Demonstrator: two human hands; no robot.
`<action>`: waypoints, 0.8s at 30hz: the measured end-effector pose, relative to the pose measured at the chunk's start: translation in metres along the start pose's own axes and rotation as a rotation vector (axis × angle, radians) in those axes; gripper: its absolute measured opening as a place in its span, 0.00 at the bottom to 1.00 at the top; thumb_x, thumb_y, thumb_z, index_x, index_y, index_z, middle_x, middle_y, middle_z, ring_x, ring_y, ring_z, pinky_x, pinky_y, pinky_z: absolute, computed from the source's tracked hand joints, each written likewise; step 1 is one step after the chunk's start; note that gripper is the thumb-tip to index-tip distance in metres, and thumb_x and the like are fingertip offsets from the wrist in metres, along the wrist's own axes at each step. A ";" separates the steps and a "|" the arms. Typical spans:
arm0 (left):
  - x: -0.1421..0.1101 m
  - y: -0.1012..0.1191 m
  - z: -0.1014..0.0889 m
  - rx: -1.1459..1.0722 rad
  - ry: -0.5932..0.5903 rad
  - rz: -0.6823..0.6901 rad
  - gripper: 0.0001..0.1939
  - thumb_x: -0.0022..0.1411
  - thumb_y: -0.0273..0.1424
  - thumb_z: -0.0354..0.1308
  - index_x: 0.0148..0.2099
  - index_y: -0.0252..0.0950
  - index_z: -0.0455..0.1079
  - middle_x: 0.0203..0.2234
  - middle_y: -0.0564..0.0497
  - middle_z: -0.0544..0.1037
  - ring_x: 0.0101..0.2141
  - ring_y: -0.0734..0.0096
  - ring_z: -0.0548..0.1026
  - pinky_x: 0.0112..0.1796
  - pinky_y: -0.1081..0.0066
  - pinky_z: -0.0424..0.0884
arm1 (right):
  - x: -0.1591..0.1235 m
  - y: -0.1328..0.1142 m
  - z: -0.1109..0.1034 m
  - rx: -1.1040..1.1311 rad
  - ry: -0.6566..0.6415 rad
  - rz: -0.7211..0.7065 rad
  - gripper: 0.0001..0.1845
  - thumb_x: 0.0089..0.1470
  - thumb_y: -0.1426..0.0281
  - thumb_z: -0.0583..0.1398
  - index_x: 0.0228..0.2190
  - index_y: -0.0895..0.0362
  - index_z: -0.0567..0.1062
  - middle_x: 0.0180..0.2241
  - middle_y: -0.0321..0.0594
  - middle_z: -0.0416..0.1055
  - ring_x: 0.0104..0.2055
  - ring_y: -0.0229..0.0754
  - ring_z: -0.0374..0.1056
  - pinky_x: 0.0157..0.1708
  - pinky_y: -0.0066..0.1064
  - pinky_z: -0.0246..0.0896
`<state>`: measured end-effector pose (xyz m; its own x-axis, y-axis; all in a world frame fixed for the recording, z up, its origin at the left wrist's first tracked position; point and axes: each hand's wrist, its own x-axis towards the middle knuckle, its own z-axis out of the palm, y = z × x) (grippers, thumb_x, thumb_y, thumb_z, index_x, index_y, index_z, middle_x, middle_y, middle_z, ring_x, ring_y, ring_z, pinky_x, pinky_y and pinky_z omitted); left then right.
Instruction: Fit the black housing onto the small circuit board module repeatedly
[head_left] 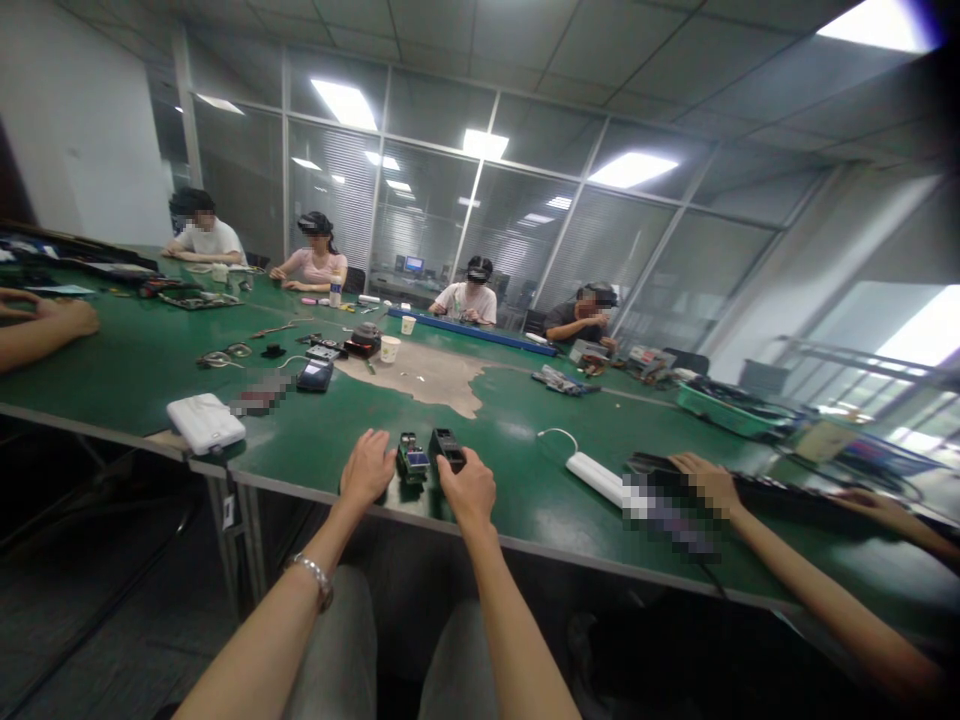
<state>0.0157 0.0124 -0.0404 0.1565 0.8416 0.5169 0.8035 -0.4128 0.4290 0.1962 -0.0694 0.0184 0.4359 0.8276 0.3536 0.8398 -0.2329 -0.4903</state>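
Note:
My left hand [367,466] rests at the near edge of the green table [517,510], its fingers curled down. A dark shape shows at its sides, but what lies beneath the palm is hidden. My right hand [469,487] grips a black plastic housing [447,442] with hollow compartments, the thumb on its near end. Between the two hands stands a small device [412,458] with exposed circuit boards and a blue part on top. Neither hand clearly holds it.
A white power bank [206,423] lies to the left, near a black handheld device [315,374]. Paper cups [390,349] stand farther back. A white power strip [596,478] lies to the right, beside another person's hand [705,480]. Several people sit across the table.

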 end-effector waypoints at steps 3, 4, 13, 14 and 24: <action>0.000 0.000 0.001 0.000 -0.002 0.002 0.17 0.66 0.32 0.51 0.54 0.33 0.70 0.54 0.43 0.74 0.60 0.57 0.65 0.61 0.58 0.59 | -0.003 0.003 0.004 0.003 0.013 0.002 0.32 0.55 0.53 0.58 0.55 0.60 0.70 0.42 0.53 0.76 0.44 0.53 0.73 0.43 0.38 0.64; 0.000 -0.001 0.001 0.000 -0.002 0.001 0.17 0.66 0.32 0.51 0.55 0.33 0.70 0.54 0.42 0.74 0.60 0.57 0.65 0.61 0.58 0.59 | -0.004 0.005 0.007 0.016 0.042 -0.003 0.35 0.55 0.52 0.58 0.57 0.63 0.67 0.46 0.56 0.74 0.48 0.54 0.72 0.45 0.38 0.63; 0.000 -0.001 0.002 0.007 -0.004 -0.007 0.19 0.67 0.33 0.50 0.57 0.32 0.69 0.56 0.41 0.72 0.61 0.56 0.64 0.62 0.58 0.59 | -0.017 0.030 0.033 0.189 0.268 -0.178 0.40 0.58 0.54 0.56 0.61 0.69 0.59 0.61 0.61 0.60 0.63 0.52 0.57 0.61 0.41 0.51; -0.001 -0.001 0.002 0.007 -0.004 -0.006 0.19 0.67 0.33 0.50 0.57 0.32 0.69 0.56 0.41 0.72 0.61 0.57 0.64 0.61 0.57 0.59 | -0.017 0.032 0.034 0.195 0.272 -0.183 0.39 0.58 0.54 0.56 0.61 0.69 0.59 0.61 0.60 0.60 0.63 0.52 0.57 0.61 0.41 0.51; 0.000 0.001 0.001 0.018 0.020 0.011 0.17 0.66 0.31 0.50 0.52 0.33 0.72 0.54 0.41 0.74 0.60 0.57 0.66 0.61 0.57 0.59 | -0.010 0.027 0.029 0.157 0.183 -0.137 0.40 0.55 0.56 0.59 0.62 0.67 0.60 0.60 0.59 0.62 0.61 0.54 0.60 0.57 0.41 0.56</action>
<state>0.0171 0.0125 -0.0412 0.1544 0.8297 0.5365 0.8118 -0.4160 0.4097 0.2052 -0.0690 -0.0211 0.3853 0.7365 0.5559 0.8406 -0.0317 -0.5407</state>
